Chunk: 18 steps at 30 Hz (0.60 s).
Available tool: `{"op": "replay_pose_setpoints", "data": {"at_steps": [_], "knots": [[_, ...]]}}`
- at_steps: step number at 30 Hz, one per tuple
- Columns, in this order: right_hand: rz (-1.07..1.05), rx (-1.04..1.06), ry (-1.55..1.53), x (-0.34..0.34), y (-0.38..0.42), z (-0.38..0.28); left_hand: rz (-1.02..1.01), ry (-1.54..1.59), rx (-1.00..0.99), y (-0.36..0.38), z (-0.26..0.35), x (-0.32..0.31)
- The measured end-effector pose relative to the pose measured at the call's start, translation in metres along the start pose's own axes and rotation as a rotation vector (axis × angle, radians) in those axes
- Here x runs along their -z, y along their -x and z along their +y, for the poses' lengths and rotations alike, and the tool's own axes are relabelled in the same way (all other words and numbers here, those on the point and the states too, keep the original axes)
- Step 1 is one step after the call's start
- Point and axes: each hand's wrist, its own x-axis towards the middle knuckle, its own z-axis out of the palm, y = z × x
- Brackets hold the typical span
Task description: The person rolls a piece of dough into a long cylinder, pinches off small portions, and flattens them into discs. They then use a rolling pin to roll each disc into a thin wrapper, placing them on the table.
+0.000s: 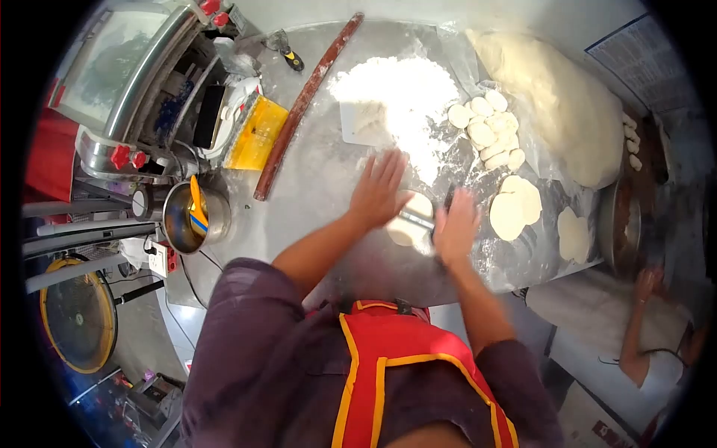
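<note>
Floured grey desk [314, 194] | dough round [403, 237], set between the hands, is crossed by a slim pin [416, 217], long axis laid from left hand [377, 194] to right hand [457, 228], neither clearly nearer | both hands' fingers are extended, uncurled; contact at pin ends cannot be told

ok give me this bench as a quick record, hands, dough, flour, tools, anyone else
left hand: open, fingers extended, at one end of the short rolling pin; left hand itself
right hand: open, blurred, by the pin's other end
under pin: flattened dough round
other dough: large mass, small piled pieces, overlapping rounds
flour: loose pile beyond the hands
tools: long reddish-brown rolling pin, metal pot holding an orange-handled utensil
other person: forearm at far right
</note>
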Motion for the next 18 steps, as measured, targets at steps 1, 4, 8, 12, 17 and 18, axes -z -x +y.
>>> {"op": "replay_pose_setpoints", "data": {"at_steps": [1,4,8,12,17,18], "knots": [[-0.058,0.015,-0.036,0.005,0.027,-0.009,-0.059,0.027,-0.018,0.028,0.004,0.011],[-0.209,-0.026,-0.133,0.024,0.1,-0.034,-0.102,0.141,-0.014,0.112,0.018,0.02],[-0.096,0.023,-0.25,0.014,0.103,-0.027,0.002,0.219,0.009,0.114,0.017,0.001],[-0.158,0.069,-0.288,0.02,0.076,-0.017,-0.056,0.39,0.034,0.024,0.023,-0.025],[-0.16,0.163,-0.326,0.047,0.104,0.008,-0.279,0.417,0.107,0.021,0.007,-0.022],[-0.167,0.17,-0.344,0.054,0.112,0.013,-0.305,0.483,0.165,0.022,-0.005,-0.012]]}}
